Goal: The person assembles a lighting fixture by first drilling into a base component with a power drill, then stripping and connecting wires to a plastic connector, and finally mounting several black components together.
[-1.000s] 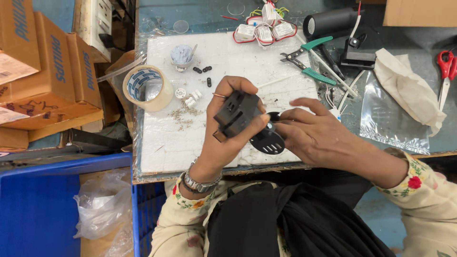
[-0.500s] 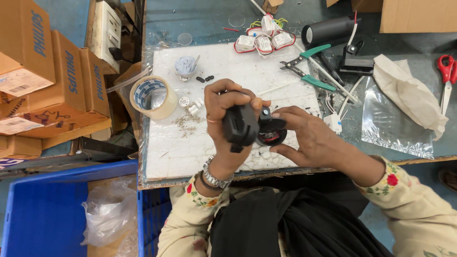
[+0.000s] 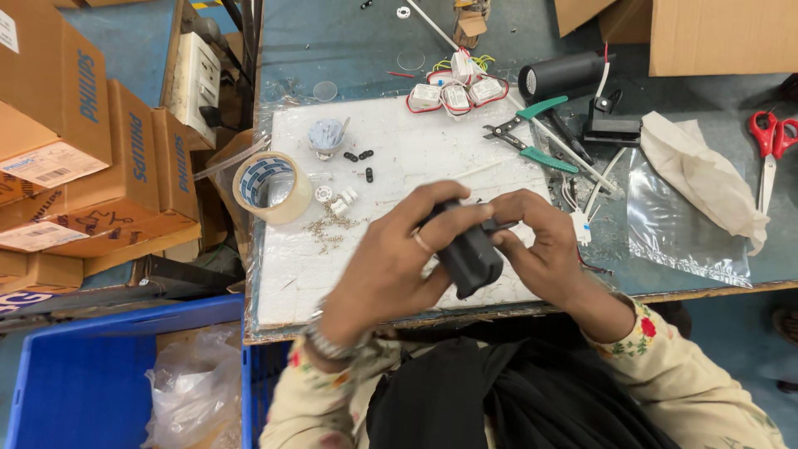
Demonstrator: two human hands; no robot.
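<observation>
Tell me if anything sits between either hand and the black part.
Nothing visible does. The left hand and right hand both grip the black part directly, held above the white mat; the screws and tape roll lie off to the side.

A board [image 3: 399, 150] lies on the table [image 3: 332, 41], at its near left. Over the board's near edge, the left hand [image 3: 391, 266] and right hand [image 3: 540, 249] hold a housing [image 3: 467, 254] between them. On the board's left edge sits a tape roll [image 3: 273, 188], with screws [image 3: 331, 226] just right of it and a cup [image 3: 326, 135] beyond. At the board's far edge lie wired modules [image 3: 455, 93]. Right of the board lie pliers [image 3: 532, 133], with a cylinder [image 3: 561, 76] beyond them. A bag [image 3: 677, 229] lies at the near right, a cloth [image 3: 706, 179] on it, scissors [image 3: 769, 145] farther right. Boxes [image 3: 83, 150] stand left of the table, a crate [image 3: 83, 374] near left.
</observation>
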